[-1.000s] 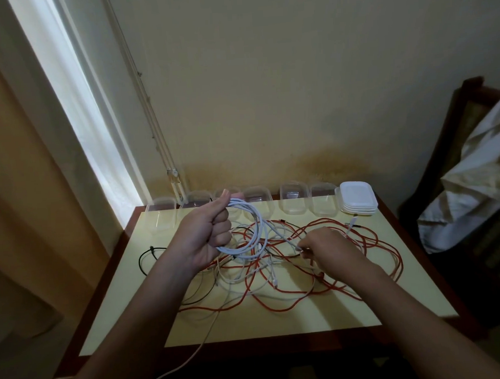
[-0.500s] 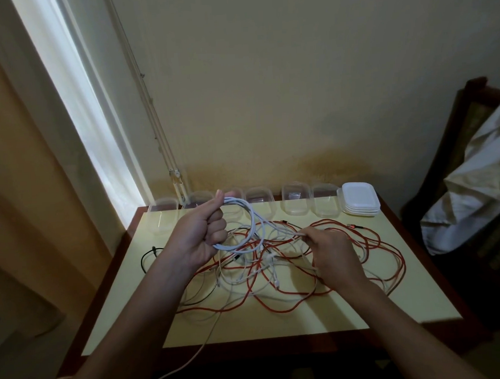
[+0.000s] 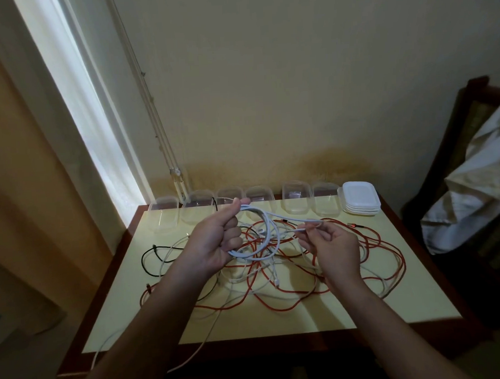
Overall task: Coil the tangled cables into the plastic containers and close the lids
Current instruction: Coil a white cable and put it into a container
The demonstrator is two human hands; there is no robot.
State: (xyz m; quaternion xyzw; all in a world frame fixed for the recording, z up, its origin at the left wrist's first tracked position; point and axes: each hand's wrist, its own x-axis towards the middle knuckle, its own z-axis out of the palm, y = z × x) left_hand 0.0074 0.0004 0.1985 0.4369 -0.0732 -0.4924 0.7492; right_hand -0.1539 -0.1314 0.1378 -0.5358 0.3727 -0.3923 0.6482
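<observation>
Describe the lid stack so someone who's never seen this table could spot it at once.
Find the yellow-topped table and look along its far edge, where a row of clear plastic containers stands. The stack of lids sits at the right end of that row, near the table's far right corner. Unlike the see-through tubs beside it, it is opaque white, flat and layered.

A plain cream wall (image 3: 295,85) is stained yellow-brown low down, just above the desk (image 3: 422,293), which has a pale yellow top and a dark wooden rim. Daylight enters through a narrow window (image 3: 89,125) at left. A thin white conduit (image 3: 148,87) runs down the wall. At right, a dark wooden chair (image 3: 475,96) carries crumpled pale cloth (image 3: 480,183).
</observation>
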